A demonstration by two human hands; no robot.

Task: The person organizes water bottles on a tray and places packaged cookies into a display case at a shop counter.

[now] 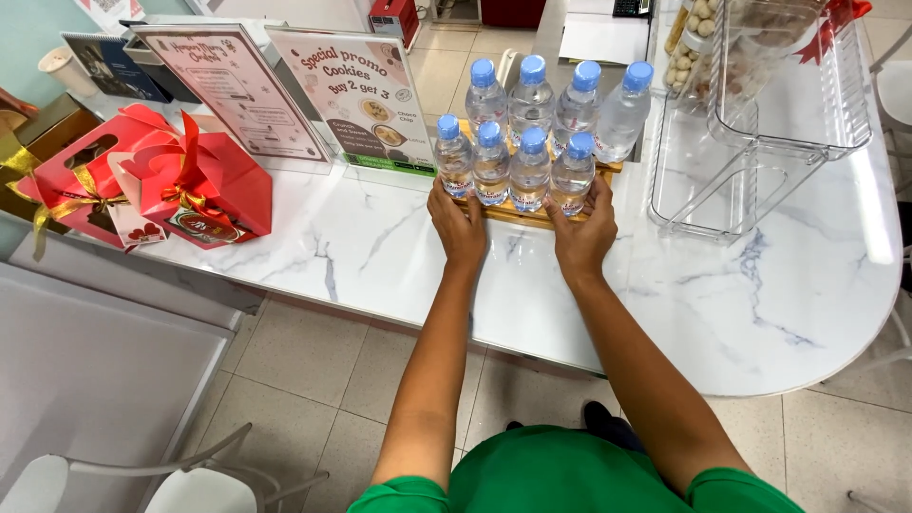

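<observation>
Several small clear water bottles with blue caps point(530, 142) stand in two rows on a low wooden tray point(518, 213) on the white marble counter point(760, 304). My left hand point(458, 223) grips the tray's near left corner. My right hand point(584, 228) holds its near right corner, fingers up against the front right bottle. Both arms reach straight out from my green shirt.
Red gift boxes with ribbons point(190, 185) sit at the counter's left. Two upright printed signs point(366, 100) stand behind them. Clear plastic racks point(760, 123) holding jars occupy the right. A white chair point(142, 480) stands on the tiled floor at lower left.
</observation>
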